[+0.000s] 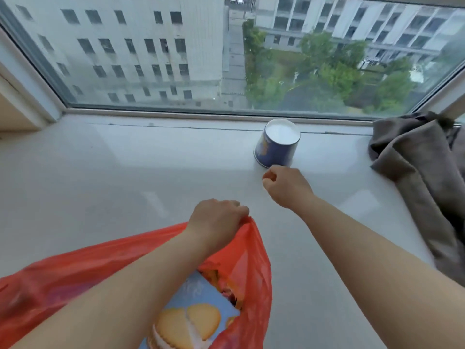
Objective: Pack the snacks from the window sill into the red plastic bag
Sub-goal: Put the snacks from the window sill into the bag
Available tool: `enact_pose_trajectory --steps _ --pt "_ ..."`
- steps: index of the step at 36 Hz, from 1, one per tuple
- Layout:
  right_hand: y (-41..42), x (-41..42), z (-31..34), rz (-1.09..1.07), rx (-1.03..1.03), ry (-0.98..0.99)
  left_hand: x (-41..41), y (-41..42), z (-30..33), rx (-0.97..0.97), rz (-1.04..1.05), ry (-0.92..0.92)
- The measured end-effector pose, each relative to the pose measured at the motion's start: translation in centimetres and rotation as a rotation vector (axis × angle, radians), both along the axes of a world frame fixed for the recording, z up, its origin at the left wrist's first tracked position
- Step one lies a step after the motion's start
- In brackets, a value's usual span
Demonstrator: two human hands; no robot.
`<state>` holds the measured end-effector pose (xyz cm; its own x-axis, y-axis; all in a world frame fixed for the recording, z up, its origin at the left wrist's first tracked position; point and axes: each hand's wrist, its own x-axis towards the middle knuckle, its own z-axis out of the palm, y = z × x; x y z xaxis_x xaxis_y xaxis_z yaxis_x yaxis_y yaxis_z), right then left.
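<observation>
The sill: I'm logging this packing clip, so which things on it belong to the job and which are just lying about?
Job:
red bag, its rim held by the left hand
biscuit pack inside the bag
blue tub, upside down on the sill
right hand just short of the tub

Lying about:
grey curtain
</observation>
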<state>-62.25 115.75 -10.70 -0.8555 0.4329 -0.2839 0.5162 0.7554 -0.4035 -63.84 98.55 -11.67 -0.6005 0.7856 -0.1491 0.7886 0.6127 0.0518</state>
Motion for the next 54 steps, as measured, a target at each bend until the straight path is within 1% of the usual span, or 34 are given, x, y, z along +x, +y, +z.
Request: enact_pose_trajectory --steps 2,4,8,10,13,20,24,26,28,30,32,37,39,46,51,54 --pt "2.0 -1.3 -1.4 -0.023 0.036 -0.005 -0.9 1.2 -1.3 -0.022 0.006 -0.057" --pt "3.8 -2.6 -2.9 -0.031 0.095 0.015 -1.7 1.8 -2.6 -0.031 0.035 -0.158" --pt "6.7 -5.4 -5.6 -0.016 0.268 0.034 -3.3 1.4 -4.6 -0.084 0.110 -0.357" --pt "7.9 -6.7 -6.8 0.010 0.379 0.006 -3.7 1.1 -5.3 -0.116 0.131 -0.417" --pt "9.1 -8.5 -8.3 0.017 0.446 -0.017 -4.0 0.9 -6.2 -0.129 0.131 -0.446" --pt "8.7 -9.8 -11.4 -0.037 0.453 0.052 -3.3 1.3 -7.5 -0.139 0.139 -0.470" --pt "8.0 -9.1 -11.7 -0.068 0.432 0.162 -3.4 1.2 -7.8 -0.128 0.134 -0.475" --pt "7.6 -8.7 -11.7 -0.071 0.439 0.300 -3.4 1.3 -7.8 -0.116 0.135 -0.487" --pt "7.1 -8.5 -11.4 -0.083 0.512 0.476 -3.4 1.3 -7.8 -0.110 0.135 -0.490" --pt "7.0 -9.0 -10.4 -0.087 0.564 0.542 -3.3 1.2 -7.8 -0.106 0.138 -0.491" --pt "7.1 -9.8 -9.4 -0.071 0.558 0.454 -3.3 1.1 -8.0 -0.121 0.148 -0.500" --pt "8.0 -12.1 -9.2 -0.060 0.386 0.044 -3.2 1.3 -8.4 -0.149 0.142 -0.503" --pt "8.4 -12.5 -9.6 -0.080 0.323 -0.059 -3.3 1.3 -8.4 -0.159 0.133 -0.512" --pt "7.1 -10.2 -9.8 -0.047 0.356 -0.090 -3.1 1.4 -9.0 -0.225 0.131 -0.581" --pt "4.6 -6.0 -9.5 -0.026 0.343 -0.084 -2.9 1.3 -9.1 -0.264 0.183 -0.566" --pt "3.0 -3.4 -9.0 0.018 0.312 -0.138 -2.4 1.1 -8.7 -0.285 0.214 -0.534"
